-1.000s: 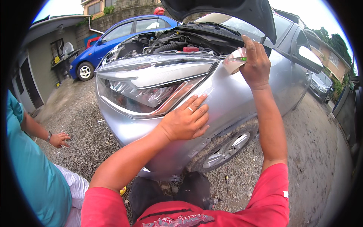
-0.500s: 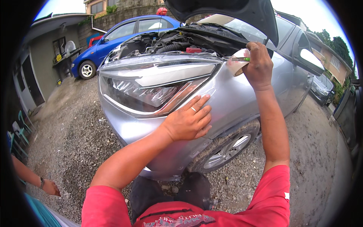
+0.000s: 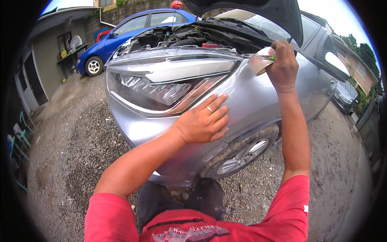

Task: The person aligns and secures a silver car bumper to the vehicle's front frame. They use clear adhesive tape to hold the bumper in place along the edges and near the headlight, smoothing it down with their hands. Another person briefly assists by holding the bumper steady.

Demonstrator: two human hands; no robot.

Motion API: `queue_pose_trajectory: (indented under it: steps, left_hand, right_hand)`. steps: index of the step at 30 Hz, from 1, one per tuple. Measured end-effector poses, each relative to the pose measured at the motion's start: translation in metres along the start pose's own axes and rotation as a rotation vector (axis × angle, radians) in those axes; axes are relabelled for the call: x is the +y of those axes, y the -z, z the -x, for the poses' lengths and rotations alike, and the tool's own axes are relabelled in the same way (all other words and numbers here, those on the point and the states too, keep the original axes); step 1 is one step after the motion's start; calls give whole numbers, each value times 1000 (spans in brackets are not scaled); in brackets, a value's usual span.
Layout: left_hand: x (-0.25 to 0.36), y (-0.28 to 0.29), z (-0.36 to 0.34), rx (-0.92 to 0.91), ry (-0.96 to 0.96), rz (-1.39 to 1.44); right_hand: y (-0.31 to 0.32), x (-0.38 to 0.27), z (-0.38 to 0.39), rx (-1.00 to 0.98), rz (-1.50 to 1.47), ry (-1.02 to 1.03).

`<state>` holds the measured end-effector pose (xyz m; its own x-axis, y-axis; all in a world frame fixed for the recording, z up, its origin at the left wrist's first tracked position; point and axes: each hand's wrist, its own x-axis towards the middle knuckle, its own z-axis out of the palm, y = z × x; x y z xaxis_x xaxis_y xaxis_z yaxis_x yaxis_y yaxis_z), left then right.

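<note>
My left hand (image 3: pixel 203 119), a ring on one finger, lies flat with its fingers out on the silver fender (image 3: pixel 252 97), beside the rear edge of the headlight (image 3: pixel 161 86). In my right hand (image 3: pixel 283 66) is a wide roll of tape (image 3: pixel 256 66), pale with reddish marks. A slim tool with a bright green part (image 3: pixel 269 58) is gripped along with it and crosses the roll; its kind cannot be made out. That hand is raised over the fender's upper edge, near the raised black hood (image 3: pixel 258 14).
The engine bay (image 3: pixel 181 38) is exposed behind the headlight. Below the fender is the front wheel (image 3: pixel 242 157), and a side mirror (image 3: pixel 336 65) juts out at right. A blue car (image 3: pixel 125 32) stands behind. Gravel (image 3: pixel 92 133) covers the ground. Green chairs (image 3: pixel 24 133) stand at far left.
The car sits slightly differently in view as my viewpoint shifts. Both hands keep their holds and places on the fender. Another person's arm at lower left has gone out of view.
</note>
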<state>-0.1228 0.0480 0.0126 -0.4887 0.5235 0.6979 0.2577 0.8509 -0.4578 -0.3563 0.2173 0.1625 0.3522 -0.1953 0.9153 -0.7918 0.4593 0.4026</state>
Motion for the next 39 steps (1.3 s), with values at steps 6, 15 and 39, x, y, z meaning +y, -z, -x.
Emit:
queue_pose_trajectory:
  steps: [6,15,39]
  left_hand:
    - [0,-1,1,3,2,-1]
    - [0,-1,0,8,4,10]
    - [0,-1,3,0,15,21]
  right_hand:
    - [0,0,2,21,5,-2]
    - [1,4,6,21,13,-3]
    - [22,28,-8,-398,470,918]
